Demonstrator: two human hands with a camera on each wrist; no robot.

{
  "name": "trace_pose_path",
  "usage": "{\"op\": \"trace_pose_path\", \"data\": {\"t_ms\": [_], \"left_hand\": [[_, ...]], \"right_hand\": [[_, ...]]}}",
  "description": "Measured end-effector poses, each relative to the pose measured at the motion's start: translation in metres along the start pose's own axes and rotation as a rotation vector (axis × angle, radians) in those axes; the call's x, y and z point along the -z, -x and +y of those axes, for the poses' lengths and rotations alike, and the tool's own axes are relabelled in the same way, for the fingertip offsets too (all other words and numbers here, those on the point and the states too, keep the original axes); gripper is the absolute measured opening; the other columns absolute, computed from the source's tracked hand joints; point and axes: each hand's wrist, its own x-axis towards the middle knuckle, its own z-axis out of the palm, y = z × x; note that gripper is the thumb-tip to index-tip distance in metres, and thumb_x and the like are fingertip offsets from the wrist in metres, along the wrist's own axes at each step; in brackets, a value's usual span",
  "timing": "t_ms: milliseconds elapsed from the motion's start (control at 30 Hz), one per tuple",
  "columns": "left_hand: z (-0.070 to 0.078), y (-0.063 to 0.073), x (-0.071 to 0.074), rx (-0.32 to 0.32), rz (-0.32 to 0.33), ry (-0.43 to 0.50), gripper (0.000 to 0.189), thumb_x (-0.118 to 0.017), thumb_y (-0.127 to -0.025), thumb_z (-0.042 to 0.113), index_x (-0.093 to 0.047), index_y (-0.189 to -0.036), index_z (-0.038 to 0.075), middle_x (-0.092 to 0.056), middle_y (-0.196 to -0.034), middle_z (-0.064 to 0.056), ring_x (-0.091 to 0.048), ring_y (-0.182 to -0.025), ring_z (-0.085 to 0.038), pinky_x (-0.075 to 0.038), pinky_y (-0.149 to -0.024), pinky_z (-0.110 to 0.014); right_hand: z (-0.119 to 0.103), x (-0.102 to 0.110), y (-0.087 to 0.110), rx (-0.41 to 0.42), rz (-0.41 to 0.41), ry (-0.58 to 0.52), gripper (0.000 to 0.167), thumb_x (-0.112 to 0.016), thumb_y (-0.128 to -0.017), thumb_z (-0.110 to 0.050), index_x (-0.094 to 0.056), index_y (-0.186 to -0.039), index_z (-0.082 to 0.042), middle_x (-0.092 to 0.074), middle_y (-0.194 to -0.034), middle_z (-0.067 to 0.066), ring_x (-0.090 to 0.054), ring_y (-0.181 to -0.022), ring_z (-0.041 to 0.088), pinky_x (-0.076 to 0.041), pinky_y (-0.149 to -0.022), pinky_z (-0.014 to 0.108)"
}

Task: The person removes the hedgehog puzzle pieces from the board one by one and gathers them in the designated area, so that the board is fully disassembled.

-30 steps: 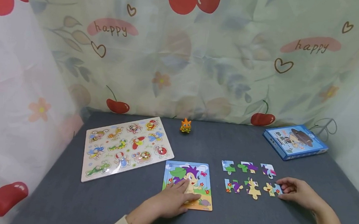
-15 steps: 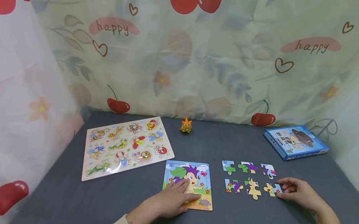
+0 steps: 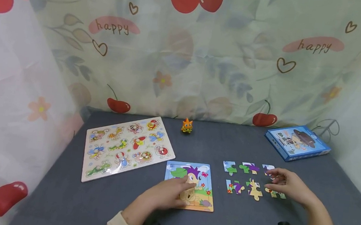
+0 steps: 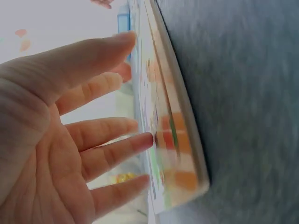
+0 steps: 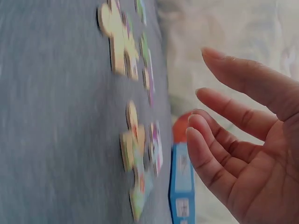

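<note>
A square jigsaw board (image 3: 205, 199) with a purple-haired hedgehog picture lies flat in front of me. My left hand (image 3: 163, 195) hovers over its left part, fingers spread and holding nothing; in the left wrist view the fingertips are right at the board's surface (image 4: 180, 140). To the right, several jigsaw pieces (image 3: 254, 190) lie in two rows. My right hand (image 3: 294, 187) is over the right end of the rows, thumb and fingers apart with nothing between them. It partly hides the upper right piece (image 3: 266, 168) and the lower right piece (image 3: 279, 195).
A white board with insect pictures (image 3: 131, 147) lies at the left. An orange spiky toy figure (image 3: 187, 126) stands at the back middle. A blue box (image 3: 296, 142) sits at the back right, with a grey cord behind it. Patterned cloth surrounds the dark table (image 3: 93, 205).
My right hand has let go of the lower right jigsaw piece and moved up and left above it. My left hand has risen from lying on the board and shifted slightly left.
</note>
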Motion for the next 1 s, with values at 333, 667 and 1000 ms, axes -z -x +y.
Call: {"op": "trace_pose_path", "data": {"t_ms": [333,667,1000], "left_hand": [[-0.023,0.003,0.01,0.077,0.007,0.071,0.071,-0.07,-0.08,0.043,-0.043,-0.14,0.017,-0.032,-0.152,-0.007,-0.026,-0.142,-0.023,-0.015,-0.115,-0.052],[-0.043,0.007,0.014,0.152,-0.048,0.138,0.099,-0.079,-0.066,0.05,-0.034,-0.145,0.01,-0.021,-0.155,-0.008,-0.014,-0.145,-0.026,-0.009,-0.115,-0.056],[-0.05,0.007,0.015,0.157,-0.085,0.168,0.102,-0.08,-0.065,0.048,-0.031,-0.146,0.01,-0.018,-0.156,-0.007,-0.01,-0.146,-0.025,-0.01,-0.115,-0.056]], "right_hand": [[-0.036,-0.019,-0.018,0.138,-0.081,-0.081,0.049,-0.07,-0.083,-0.023,-0.055,-0.119,0.006,-0.06,-0.103,0.018,-0.055,-0.082,0.009,-0.051,-0.065,0.022],[-0.081,-0.046,-0.038,0.229,-0.133,-0.123,0.045,-0.072,-0.081,-0.026,-0.059,-0.115,0.0,-0.06,-0.106,0.016,-0.056,-0.09,0.02,-0.051,-0.073,0.022],[-0.123,-0.086,-0.059,0.315,-0.192,-0.084,0.035,-0.072,-0.081,-0.018,-0.063,-0.11,-0.002,-0.06,-0.104,0.013,-0.057,-0.091,0.023,-0.05,-0.079,0.028]]}}
